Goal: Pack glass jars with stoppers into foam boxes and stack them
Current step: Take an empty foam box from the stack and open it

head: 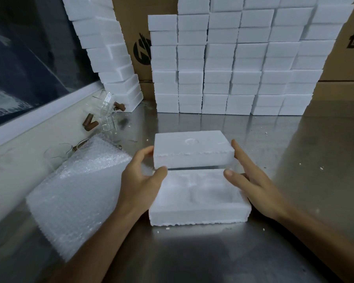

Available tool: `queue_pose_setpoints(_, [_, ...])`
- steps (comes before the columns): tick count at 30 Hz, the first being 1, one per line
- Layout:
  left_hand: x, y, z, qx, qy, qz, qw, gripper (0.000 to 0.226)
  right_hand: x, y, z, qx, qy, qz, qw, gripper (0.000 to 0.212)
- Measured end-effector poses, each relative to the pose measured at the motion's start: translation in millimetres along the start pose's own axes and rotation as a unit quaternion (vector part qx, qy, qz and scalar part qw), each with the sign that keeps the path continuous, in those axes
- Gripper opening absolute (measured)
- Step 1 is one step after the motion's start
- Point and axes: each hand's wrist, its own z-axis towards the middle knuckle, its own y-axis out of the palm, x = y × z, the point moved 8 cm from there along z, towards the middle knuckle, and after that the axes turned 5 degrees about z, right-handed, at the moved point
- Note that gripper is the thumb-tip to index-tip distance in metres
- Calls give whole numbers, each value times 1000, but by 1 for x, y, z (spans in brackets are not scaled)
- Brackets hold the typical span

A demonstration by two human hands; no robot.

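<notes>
A white foam box [199,213] lies open on the shiny worktop [192,258], near the front edge. Its hollow inside is hard to see into. Just behind it, the foam lid [193,151] is held up in the air. The left hand [140,178] pinches the lid's left end with its thumb and fingers. The right hand [251,178] has straight fingers that press on the lid's right end. A pile of bubble wrap [76,193] lies by the left edge. Behind it, glass jars [106,111] with brown stoppers [89,122] lie near the wall. At the back edge stands a big stack of foam boxes [233,68].
</notes>
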Motion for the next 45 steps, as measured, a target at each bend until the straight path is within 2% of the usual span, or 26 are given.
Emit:
queue_pose_setpoints(2, [-3,4,0,-23,-10,9,1000,44,1,0,2,2,6,-31,999,92])
queue_pose_setpoints(5, [-9,8,1,-53,-34,10,998,35,5,2,5,-4,26,-71,997,94])
queue_pose_setpoints(6, [-11,9,1,-56,-40,15,997,31,6,2,6,-5,30,-65,997,87])
queue_pose_setpoints(9, [-14,6,2,-30,-51,31,998,23,6,3,8,6,25,-24,999,39])
queue_pose_setpoints(11, [-15,3,3,-6,-54,57,997,25,10,-2,10,40,43,-19,998,24])
queue_pose_setpoints(16, [-18,0,5,5,-48,87,995,18,19,-16,16,143,96,-37,984,32])
queue_pose_setpoints(23, [-19,-1,16,-2,-45,55,997,17,18,-14,16,178,122,-47,975,27])
queue_pose_setpoints(27, [-17,-11,24,10,-39,72,997,12,8,1,15,168,116,-81,976,42])
queue_pose_setpoints(30, [-19,-23,28,26,-38,90,995,8,-2,14,20,147,99,-106,978,46])
queue_pose_setpoints(33, [-19,-25,31,18,-29,106,994,14,-11,17,30,118,79,-144,979,46])
queue_pose_setpoints(36, [-21,-22,33,-2,-33,88,996,12,-22,13,42,117,56,-249,960,41])
queue_pose_setpoints(39, [-24,-19,34,-19,-40,67,997,10,-43,20,59,128,-16,-352,927,37])
queue_pose_setpoints(42, [-25,-17,35,-30,-31,47,998,9,-54,51,83,53,-60,-376,923,32])
queue_pose_setpoints(45, [-25,-15,35,-27,-27,23,999,12,-63,84,116,-3,-78,-350,934,31])
